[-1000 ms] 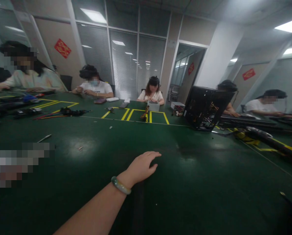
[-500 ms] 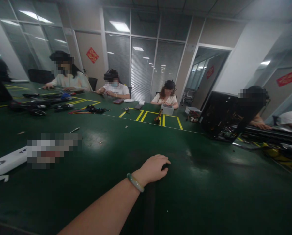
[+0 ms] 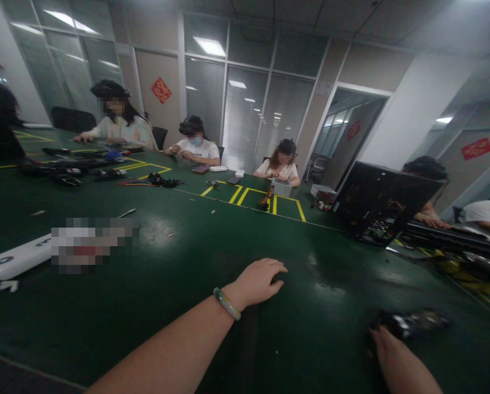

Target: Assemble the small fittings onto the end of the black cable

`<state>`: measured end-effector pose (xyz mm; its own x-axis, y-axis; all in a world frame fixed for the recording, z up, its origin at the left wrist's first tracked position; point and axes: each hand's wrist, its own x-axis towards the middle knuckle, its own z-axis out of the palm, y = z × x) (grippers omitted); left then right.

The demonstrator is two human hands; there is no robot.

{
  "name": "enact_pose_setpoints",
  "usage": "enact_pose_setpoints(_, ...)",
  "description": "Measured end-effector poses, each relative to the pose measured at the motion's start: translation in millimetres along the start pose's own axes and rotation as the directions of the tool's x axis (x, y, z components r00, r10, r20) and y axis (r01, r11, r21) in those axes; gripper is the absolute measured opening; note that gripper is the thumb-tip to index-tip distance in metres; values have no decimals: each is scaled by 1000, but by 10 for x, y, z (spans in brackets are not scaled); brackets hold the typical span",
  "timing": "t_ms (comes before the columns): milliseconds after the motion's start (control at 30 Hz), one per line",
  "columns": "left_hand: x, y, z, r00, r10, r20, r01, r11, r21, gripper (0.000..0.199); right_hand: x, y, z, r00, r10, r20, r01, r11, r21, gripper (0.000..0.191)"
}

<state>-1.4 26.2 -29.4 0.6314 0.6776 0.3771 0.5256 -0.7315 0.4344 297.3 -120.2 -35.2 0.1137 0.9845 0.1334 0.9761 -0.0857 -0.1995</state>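
Head camera view: the right hand (image 3: 404, 355) has just come into view at the near right, bringing with it a dark, roughly cylindrical device (image 3: 419, 323) with shiny bands. Half a second ago, only the left hand (image 3: 261, 282) showed. Both hands now share the near part of the green table (image 3: 179, 295), and the device appears to be the thing being handled.

The right hand seems closed on the device's left end, with a finger or thumb pressed there; the other fingers are hidden, so how tightly they wrap cannot be told. The device points away to the right, blurred, and whether it touches the tabletop is unclear.

The left hand, with a green bangle (image 3: 227, 304) at its wrist, is palm down near the middle. Its fingers are loosely bent, the thumb apart from them, and no object shows in its hold. It is well apart from the device.

At the left lies a white power strip (image 3: 21, 256), partly masked by pixels. Beyond the device, farther right, stands a black computer case (image 3: 382, 200). Co-workers sit along the far side.
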Motion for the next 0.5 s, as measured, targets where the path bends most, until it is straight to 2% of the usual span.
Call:
enact_pose_setpoints(100,-18,79,-89,994,63,-87,-64,998,-10,35,178,-266,228,991,-113,66,111,993,39,22)
enact_pose_setpoints(200,-39,131,-150,987,118,-113,-118,993,9,34,335,-570,322,962,-245,118,234,967,100,36)
enact_pose_setpoints(267,-49,124,-159,987,113,-116,-110,994,30,33,474,-753,279,928,-346,136,327,934,141,44)
enact_pose_setpoints(367,-51,47,-135,990,72,-119,-65,996,58,34,748,-953,154,874,-445,196,421,894,154,45)
enact_pose_setpoints(500,-34,-109,-89,992,-6,-128,19,995,102,35,1128,-1049,129,837,-515,186,496,856,144,45)
